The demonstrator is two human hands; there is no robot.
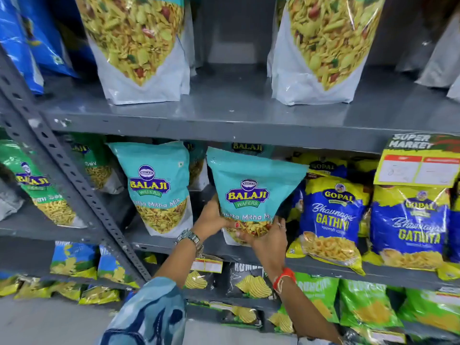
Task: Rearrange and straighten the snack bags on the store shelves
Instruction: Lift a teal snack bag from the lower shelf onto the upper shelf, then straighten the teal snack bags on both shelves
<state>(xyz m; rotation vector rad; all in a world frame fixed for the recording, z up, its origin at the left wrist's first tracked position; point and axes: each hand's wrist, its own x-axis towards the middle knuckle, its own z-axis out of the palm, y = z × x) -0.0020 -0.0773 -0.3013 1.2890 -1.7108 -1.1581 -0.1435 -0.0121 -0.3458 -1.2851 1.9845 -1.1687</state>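
Note:
A teal Balaji Khatta Mitha Mix bag (251, 192) stands tilted on the middle grey shelf (174, 242). Both hands grip its lower part. My left hand (211, 217) holds the bag's left bottom edge, and a watch sits on that wrist. My right hand (268, 235) wraps the bag's bottom right corner, with a red thread at the wrist. A second teal Balaji bag (156, 185) stands upright just to the left, apart from my hands. More Balaji bags stand behind both.
Blue and yellow Gopal Gathiya bags (333, 220) crowd the shelf to the right, under a yellow price tag (418, 168). Two large mix bags (139, 46) stand on the upper shelf. Green sev bags (37, 185) sit left of the slotted upright. Chip packets fill the lower shelves.

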